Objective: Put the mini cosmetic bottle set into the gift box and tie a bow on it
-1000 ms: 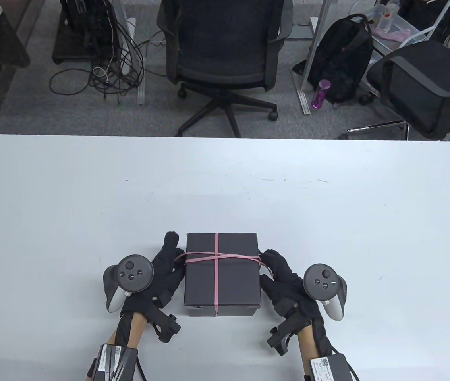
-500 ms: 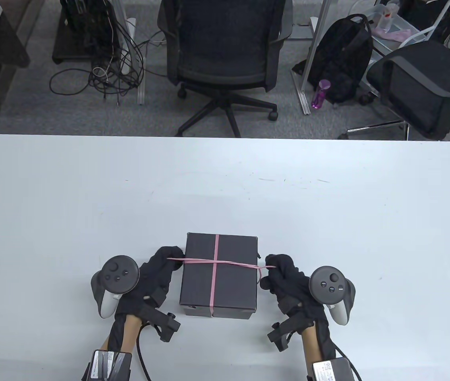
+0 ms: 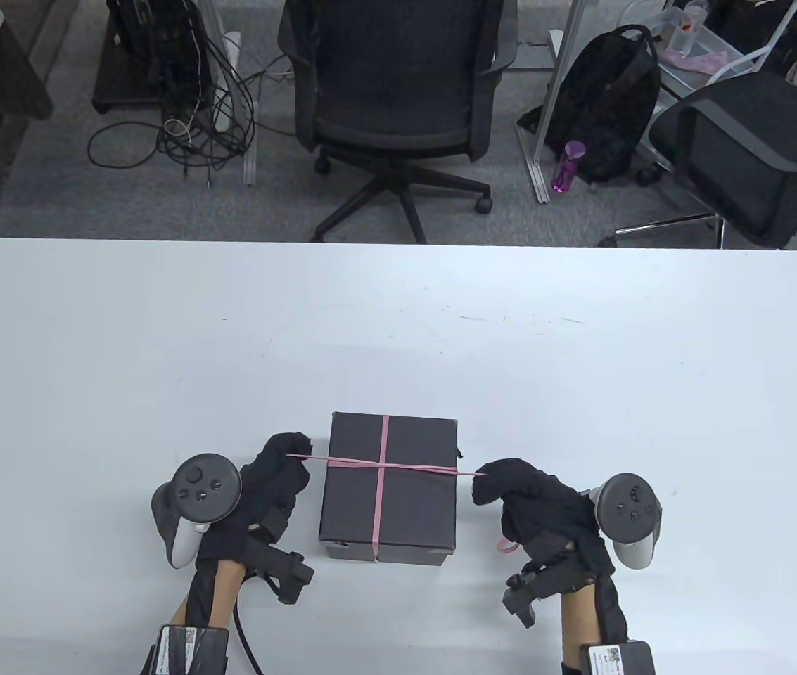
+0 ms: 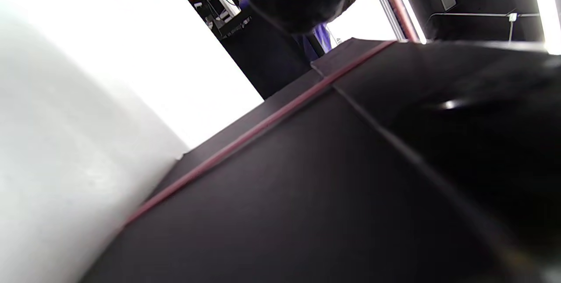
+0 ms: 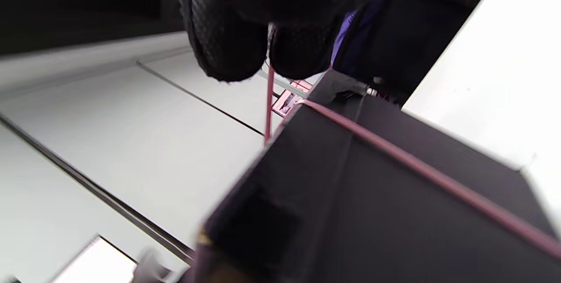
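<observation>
The closed gift box point(image 3: 387, 485) sits on the tabletop point(image 3: 398, 337) between my hands. My left hand point(image 3: 275, 474) and right hand point(image 3: 521, 489) each pinch a ribbon point(image 3: 380, 465) end, pulled taut across the box. Next I judge: form bow loops.

Gift box point(image 3: 387, 485) on table point(image 3: 398, 337) — left hand point(image 3: 271, 485) beside left, right hand point(image 3: 535, 503) beside right.

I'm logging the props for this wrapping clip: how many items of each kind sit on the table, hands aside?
Black gift box: 1
Pink ribbon, crossed over the lid with both ends pulled sideways: 1
Total: 2
</observation>
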A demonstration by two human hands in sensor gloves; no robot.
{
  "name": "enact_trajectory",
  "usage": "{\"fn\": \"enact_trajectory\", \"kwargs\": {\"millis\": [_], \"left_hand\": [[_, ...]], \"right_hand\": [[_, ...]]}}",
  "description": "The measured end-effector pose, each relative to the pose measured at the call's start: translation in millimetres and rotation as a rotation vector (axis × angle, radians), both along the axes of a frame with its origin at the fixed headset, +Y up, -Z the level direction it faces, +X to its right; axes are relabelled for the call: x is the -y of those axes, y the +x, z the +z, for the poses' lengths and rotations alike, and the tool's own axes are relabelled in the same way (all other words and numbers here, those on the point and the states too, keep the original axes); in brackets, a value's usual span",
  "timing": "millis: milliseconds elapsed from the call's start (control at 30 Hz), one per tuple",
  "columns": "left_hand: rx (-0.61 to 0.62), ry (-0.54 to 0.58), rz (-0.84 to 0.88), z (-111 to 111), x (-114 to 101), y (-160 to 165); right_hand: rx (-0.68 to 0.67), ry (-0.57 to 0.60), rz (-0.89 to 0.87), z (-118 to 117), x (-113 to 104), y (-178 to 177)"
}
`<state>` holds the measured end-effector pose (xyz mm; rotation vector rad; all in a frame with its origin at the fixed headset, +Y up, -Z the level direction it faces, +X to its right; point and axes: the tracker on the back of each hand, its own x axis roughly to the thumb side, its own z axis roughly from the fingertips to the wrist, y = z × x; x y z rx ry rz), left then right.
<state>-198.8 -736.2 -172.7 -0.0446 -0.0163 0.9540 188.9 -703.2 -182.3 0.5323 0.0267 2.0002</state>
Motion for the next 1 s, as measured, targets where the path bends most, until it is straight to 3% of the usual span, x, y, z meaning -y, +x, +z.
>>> {"fn": "enact_trajectory", "kwargs": {"millis": [133, 233, 367, 567, 700, 900, 1000], "left_hand": [[0.006, -0.018, -0.028, 0.3, 0.0, -1.6], [0.02, -0.035, -0.04, 0.5, 1.9, -3.3], [0.029, -0.049, -0.059, 1.8, 2.2, -3.5], [0.066, -0.087, -0.063, 2.3, 4.7, -0.9], [0.084, -0.096, -0.062, 2.0, 5.1, 1.5], [0.116, -0.125, -0.046, 1.2, 7.7, 4.2], [0.13, -0.149, -0.031, 0.5, 10.2, 3.5]], "right_hand": [[0.066, 0.21, 0.617, 8.5, -10.3, -22.1], [0.134, 0.276, 0.993, 12.0, -4.2, -42.7], [0.277, 0.363, 1.194, 13.7, -0.4, -59.9], [0.412, 0.384, 1.094, 12.0, -3.9, -65.2], [0.409, 0.367, 0.837, 13.7, -10.0, -59.5], [0.402, 0.326, 0.647, 15.6, -13.5, -57.8], [0.344, 0.23, 0.528, 14.6, -11.0, -56.1]]}}
